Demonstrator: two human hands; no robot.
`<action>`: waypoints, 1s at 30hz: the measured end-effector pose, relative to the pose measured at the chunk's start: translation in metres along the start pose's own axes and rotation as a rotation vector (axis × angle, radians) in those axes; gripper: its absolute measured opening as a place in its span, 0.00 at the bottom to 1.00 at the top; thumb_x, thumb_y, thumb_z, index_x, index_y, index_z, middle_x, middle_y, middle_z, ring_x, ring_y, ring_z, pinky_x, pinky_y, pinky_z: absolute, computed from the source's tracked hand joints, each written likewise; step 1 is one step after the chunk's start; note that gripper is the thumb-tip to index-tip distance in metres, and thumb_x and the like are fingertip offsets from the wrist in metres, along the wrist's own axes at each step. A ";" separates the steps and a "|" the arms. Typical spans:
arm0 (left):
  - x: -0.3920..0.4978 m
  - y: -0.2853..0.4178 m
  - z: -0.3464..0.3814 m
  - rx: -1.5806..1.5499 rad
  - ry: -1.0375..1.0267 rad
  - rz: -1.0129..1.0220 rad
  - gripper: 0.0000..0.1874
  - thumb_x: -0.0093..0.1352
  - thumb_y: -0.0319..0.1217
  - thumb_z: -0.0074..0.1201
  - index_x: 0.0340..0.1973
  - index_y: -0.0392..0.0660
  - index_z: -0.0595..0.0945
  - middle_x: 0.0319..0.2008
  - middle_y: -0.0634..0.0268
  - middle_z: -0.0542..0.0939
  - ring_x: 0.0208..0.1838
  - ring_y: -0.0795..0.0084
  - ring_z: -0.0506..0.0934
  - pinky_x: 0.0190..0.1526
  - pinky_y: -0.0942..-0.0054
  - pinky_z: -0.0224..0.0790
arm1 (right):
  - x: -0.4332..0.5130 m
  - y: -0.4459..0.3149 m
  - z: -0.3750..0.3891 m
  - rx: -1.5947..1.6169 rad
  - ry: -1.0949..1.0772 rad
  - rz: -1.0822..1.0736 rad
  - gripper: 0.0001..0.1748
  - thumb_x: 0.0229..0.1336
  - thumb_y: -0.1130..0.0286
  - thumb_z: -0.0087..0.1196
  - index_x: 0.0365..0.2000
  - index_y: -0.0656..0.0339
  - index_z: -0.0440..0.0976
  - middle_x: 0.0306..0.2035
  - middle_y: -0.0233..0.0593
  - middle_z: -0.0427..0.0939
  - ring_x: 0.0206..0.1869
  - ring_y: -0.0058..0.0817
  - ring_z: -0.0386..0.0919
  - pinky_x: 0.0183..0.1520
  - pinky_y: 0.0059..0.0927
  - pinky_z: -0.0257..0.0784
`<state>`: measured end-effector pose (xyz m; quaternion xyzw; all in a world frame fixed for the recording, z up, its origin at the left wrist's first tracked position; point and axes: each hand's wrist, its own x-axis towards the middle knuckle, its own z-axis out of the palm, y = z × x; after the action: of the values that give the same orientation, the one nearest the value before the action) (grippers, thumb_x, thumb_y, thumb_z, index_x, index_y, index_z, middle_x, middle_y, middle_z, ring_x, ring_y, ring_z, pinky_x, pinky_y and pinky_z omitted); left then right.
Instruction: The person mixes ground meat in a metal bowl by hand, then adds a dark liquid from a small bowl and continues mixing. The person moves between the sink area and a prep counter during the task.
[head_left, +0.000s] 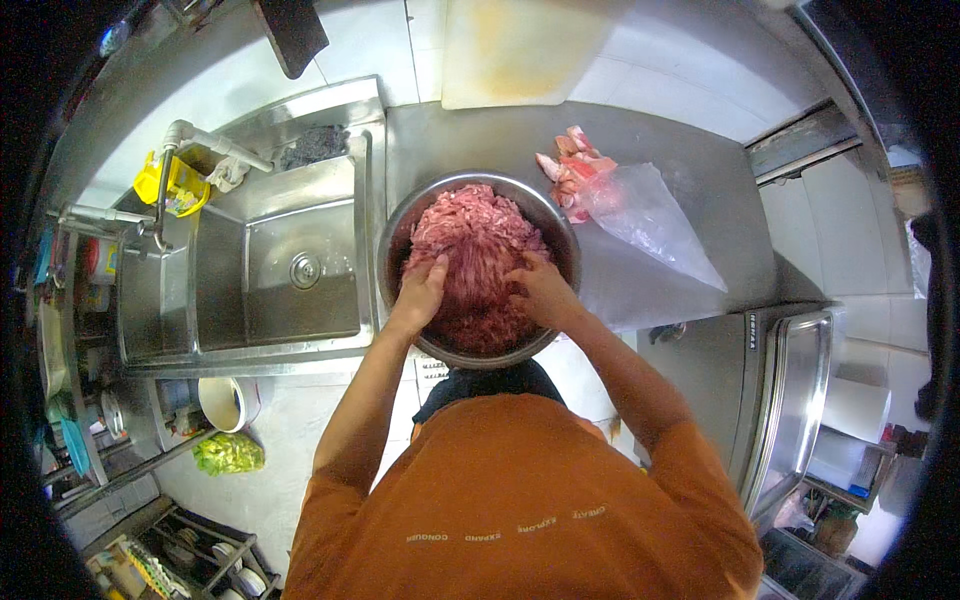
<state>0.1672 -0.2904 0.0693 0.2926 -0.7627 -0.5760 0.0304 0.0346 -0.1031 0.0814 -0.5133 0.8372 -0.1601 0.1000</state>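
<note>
A large steel bowl (568, 247) stands at the front of the steel counter, close to my body, with a big mound of minced meat (480, 232) inside. My left hand (421, 294) is at the bowl's left side, thumb up, its fingers sunk into the meat and mostly hidden. On the right, my right hand (541, 289) grips into the meat with bent fingers. The middle of the mound looks streaked and blurred between both hands. Behind the bowl to the right, raw meat pieces (576, 169) stick out of a clear plastic bag (652, 217).
A steel sink (300, 322) adjoins the counter (697, 187) on the left, with a tap (162, 202) and a yellow basket (172, 184). A cutting board (517, 52) leans on the wall behind. At right stands a steel cabinet (697, 375). A white bucket (225, 405) and bagged greens (229, 453) are lower left.
</note>
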 end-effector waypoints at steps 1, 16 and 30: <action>0.009 -0.013 0.004 0.019 0.087 0.013 0.40 0.69 0.54 0.42 0.64 0.34 0.58 0.60 0.41 0.66 0.64 0.49 0.64 0.65 0.61 0.51 | -0.001 0.013 0.003 0.058 0.019 0.047 0.22 0.46 0.67 0.61 0.45 0.58 0.74 0.50 0.51 0.72 0.58 0.48 0.65 0.60 0.41 0.62; 0.022 -0.012 -0.003 -1.178 -0.384 -0.072 0.40 0.69 0.59 0.39 0.63 0.38 0.62 0.63 0.50 0.63 0.64 0.57 0.64 0.66 0.60 0.53 | 0.044 0.035 0.004 0.800 -0.243 0.029 0.38 0.51 0.51 0.59 0.59 0.58 0.63 0.59 0.49 0.66 0.63 0.44 0.62 0.67 0.34 0.51; 0.051 -0.004 0.000 -0.503 -0.028 -0.116 0.40 0.69 0.57 0.39 0.65 0.37 0.59 0.63 0.54 0.65 0.65 0.60 0.62 0.67 0.68 0.47 | 0.071 0.057 0.008 0.489 -0.032 -0.267 0.30 0.46 0.49 0.63 0.44 0.62 0.75 0.41 0.51 0.78 0.47 0.46 0.75 0.55 0.38 0.67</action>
<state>0.1265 -0.3161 0.0510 0.3111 -0.5777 -0.7523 0.0588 -0.0420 -0.1441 0.0523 -0.5823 0.6969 -0.3609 0.2121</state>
